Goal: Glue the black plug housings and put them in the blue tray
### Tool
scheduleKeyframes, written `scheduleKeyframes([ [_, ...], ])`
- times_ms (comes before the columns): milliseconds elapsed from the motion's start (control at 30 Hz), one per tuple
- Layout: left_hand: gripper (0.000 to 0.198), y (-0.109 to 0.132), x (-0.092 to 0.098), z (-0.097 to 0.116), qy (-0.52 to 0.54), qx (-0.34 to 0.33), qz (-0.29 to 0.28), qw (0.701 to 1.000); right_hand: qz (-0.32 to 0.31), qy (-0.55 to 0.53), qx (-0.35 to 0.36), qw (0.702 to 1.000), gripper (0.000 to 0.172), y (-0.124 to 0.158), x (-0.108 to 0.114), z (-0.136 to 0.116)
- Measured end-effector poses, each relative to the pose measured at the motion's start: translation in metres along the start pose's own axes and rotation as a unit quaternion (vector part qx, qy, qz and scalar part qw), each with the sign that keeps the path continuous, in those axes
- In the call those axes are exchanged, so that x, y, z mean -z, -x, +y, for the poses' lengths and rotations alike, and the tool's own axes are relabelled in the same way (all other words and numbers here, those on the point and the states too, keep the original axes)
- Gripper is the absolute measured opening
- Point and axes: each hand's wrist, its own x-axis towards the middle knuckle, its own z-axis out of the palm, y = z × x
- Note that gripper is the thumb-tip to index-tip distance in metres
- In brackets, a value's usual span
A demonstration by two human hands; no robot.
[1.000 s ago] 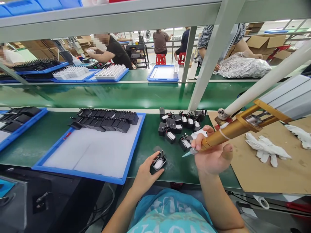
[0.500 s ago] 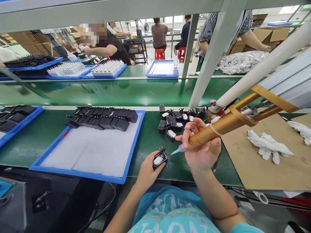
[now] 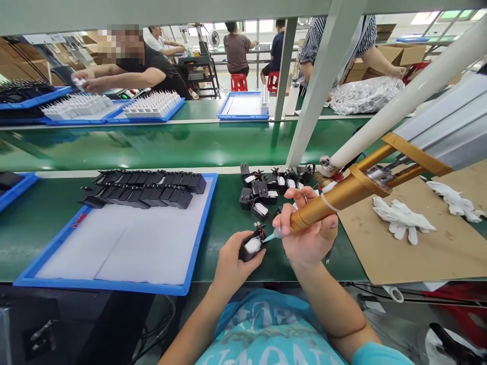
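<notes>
Near the bench's front edge my left hand [image 3: 231, 261] grips a black plug-in adapter housing [image 3: 248, 252] by its sides. Its open face shows a white part and thin red and black wires. My right hand [image 3: 307, 238] is wrapped round a gold glue dispenser [image 3: 321, 209] with a pale blue tapered nozzle [image 3: 271, 236]. The nozzle's tip is at the wired end of the housing; whether it touches cannot be made out. Just beyond my hands lies a loose cluster of similar open black housings [image 3: 259, 209].
On the left, a blue-rimmed tray [image 3: 193, 253] holds rows of black housings [image 3: 144, 190]. White gloves [image 3: 403, 219] lie on cardboard [image 3: 365, 248] at the right. A slanted metal post [image 3: 317, 86] rises beyond the cluster. Co-workers sit or stand across the green belt [image 3: 171, 144].
My left hand has lifted and tilted the housing toward the dispenser. The nozzle, formerly apart from it, now reaches its wired end. The whole view has shifted slightly.
</notes>
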Motion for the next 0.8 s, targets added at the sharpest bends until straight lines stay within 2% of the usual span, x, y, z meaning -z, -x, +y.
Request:
scheduleKeyframes([
  [300,0.033,0.005,0.003,0.0,-0.013,-0.014,0.006,1.0,-0.009,0.002,0.014,1.0,0.036,0.0,0.0,-0.001],
  [533,0.033,0.004,0.001,-0.001,-0.001,0.01,-0.003,1.0,-0.001,0.014,0.003,1.0,0.044,0.001,-0.002,-0.002],
  [800,0.035,-0.001,-0.011,-0.002,0.016,0.019,-0.028,0.999,0.002,0.018,0.002,1.0,0.044,0.001,-0.005,0.0],
])
